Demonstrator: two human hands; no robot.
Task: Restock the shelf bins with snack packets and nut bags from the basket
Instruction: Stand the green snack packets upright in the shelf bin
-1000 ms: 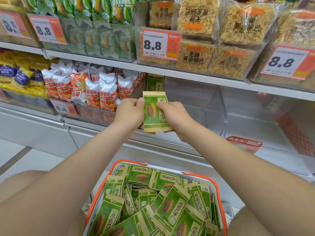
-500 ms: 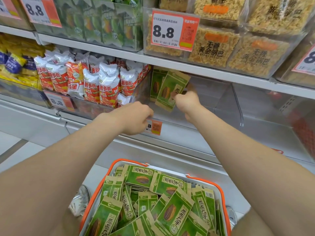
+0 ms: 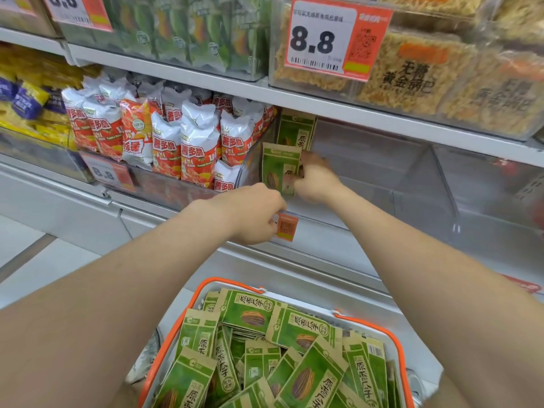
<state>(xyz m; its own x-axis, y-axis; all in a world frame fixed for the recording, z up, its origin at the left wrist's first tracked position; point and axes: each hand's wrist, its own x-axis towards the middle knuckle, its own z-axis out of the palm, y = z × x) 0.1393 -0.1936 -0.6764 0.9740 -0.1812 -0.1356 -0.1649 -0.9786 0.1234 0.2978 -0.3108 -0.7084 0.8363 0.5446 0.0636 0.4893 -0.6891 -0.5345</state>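
Clear plastic shelf bin [image 3: 368, 178]: two green-and-tan paper seed packets | back packet [image 3: 295, 131] stands upright | front packet [image 3: 278, 169] gripped upright by right hand [image 3: 316, 181] | left hand [image 3: 253, 214] loosely curled, empty (at bin's front edge) | orange-rimmed basket [image 3: 232, 281]: many more.

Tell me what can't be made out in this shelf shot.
In the head view:
orange tag: price covered by the left hand; whether its grip pinches the tag is unclear.
right hand holding green seed packet: fingers motion-blurred.
basket: near end cut by bottom edge.
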